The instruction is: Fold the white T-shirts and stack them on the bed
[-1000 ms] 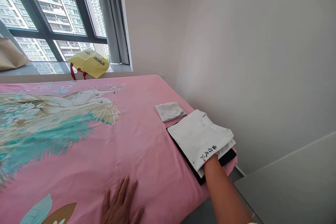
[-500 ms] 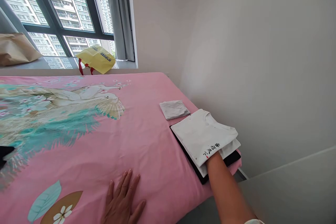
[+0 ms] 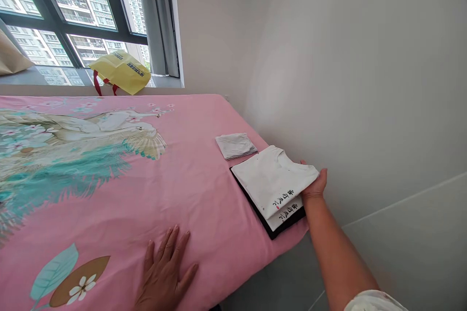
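Note:
My left hand lies palm down on the pink bedspread, its fingers spread and holding nothing. At the bed's right edge is a stack of folded clothes, with a white T-shirt on top bearing dark lettering and a small red mark. Another white T-shirt with similar lettering shows beneath it, and a black folded garment is at the bottom. My right hand is at the stack's right side, under the top shirt's edge. Its thumb sticks out to the side; most of its fingers are hidden by the cloth.
A small folded light-grey cloth lies just beyond the stack. The wall rises close on the right. A yellow bag with red handles sits on the windowsill, near a brown paper bag. Grey floor shows below the bed edge.
My right hand has come out from between the white shirts at the front and moved to their right side. Lettering on the lower shirt now shows. My left hand stays flat; the view has shifted.

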